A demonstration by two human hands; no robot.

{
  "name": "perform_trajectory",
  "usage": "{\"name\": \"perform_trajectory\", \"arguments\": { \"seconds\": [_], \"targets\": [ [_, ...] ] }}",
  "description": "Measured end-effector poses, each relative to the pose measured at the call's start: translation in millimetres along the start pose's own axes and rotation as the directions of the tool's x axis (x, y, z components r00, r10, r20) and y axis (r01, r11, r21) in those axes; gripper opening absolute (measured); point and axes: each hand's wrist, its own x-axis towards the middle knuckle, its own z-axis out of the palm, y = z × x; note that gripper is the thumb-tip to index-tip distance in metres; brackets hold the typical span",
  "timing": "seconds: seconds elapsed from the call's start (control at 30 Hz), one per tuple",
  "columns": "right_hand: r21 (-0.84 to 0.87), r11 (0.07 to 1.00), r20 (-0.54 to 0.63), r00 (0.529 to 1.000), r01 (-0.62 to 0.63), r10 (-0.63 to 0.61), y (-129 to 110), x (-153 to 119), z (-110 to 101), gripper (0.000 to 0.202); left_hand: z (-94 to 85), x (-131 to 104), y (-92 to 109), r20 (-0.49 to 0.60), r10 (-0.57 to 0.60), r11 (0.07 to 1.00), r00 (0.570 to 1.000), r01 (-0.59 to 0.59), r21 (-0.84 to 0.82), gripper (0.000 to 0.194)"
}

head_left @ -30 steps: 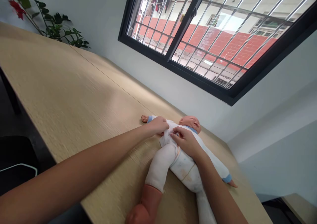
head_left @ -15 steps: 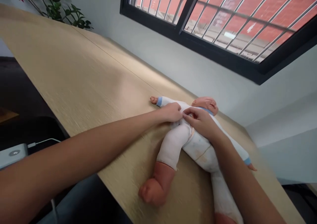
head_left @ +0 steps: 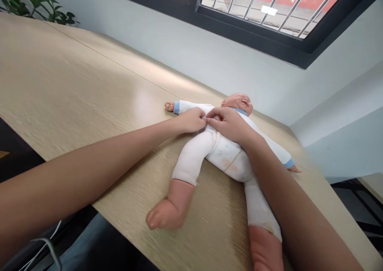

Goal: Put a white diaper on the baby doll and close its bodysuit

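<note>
A baby doll (head_left: 191, 155) lies on its back on the wooden table, head toward the wall, legs spread toward me. It wears a white top with blue cuffs (head_left: 269, 143) and a white diaper (head_left: 229, 157). At the doll's waist, my left hand (head_left: 193, 120) is closed, its fingertips pinching white material at the diaper's upper edge. My right hand (head_left: 229, 123) meets it there, thumb and fingers bent together over the doll's belly. What the right fingertips hold is hidden.
The wooden table (head_left: 89, 87) runs along a pale wall below a barred window with a dark frame (head_left: 251, 31). A green plant (head_left: 50, 9) stands at the far left. White cables (head_left: 49, 247) hang below the table's near edge.
The camera view has shifted, so the doll, hands and window appear higher and further left. Both hands remain together at the doll's waist, with little change in their grip.
</note>
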Motion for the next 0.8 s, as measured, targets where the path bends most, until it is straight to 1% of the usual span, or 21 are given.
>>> {"name": "perform_trajectory", "arguments": {
  "seconds": [0.2, 0.43, 0.57, 0.67, 0.8],
  "targets": [
    [0.018, 1.0, 0.001, 1.0, 0.011, -0.011, 3.7, 0.9, 0.9, 0.023, 1.9, 1.3, -3.0, 0.001, -0.014, 1.0, 1.0, 0.014, 0.0, 0.011],
    [0.009, 1.0, 0.018, 1.0, -0.009, 0.009, -2.1, -0.6, -1.3, 0.026, -0.7, -1.7, -1.6, 0.022, 0.041, 0.999, 0.999, -0.041, 0.024, 0.011],
    [0.002, 1.0, 0.014, 1.0, 0.002, -0.002, -1.4, -0.1, -1.3, 0.025, -1.6, -1.3, -0.7, 0.031, 0.042, 0.997, 0.999, -0.044, 0.068, 0.009],
    [-0.002, 1.0, 0.015, 1.0, -0.008, 0.008, -0.4, 0.3, -0.9, 0.024, -0.9, -0.2, -2.7, 0.049, 0.08, 0.992, 0.996, -0.085, 0.091, 0.01],
    [-0.01, 1.0, 0.014, 1.0, -0.019, 0.019, 0.0, 1.0, -0.2, 0.022, 0.3, 0.0, -4.6, 0.081, 0.144, 0.98, 0.986, -0.153, 0.127, 0.019]
  ]
}}
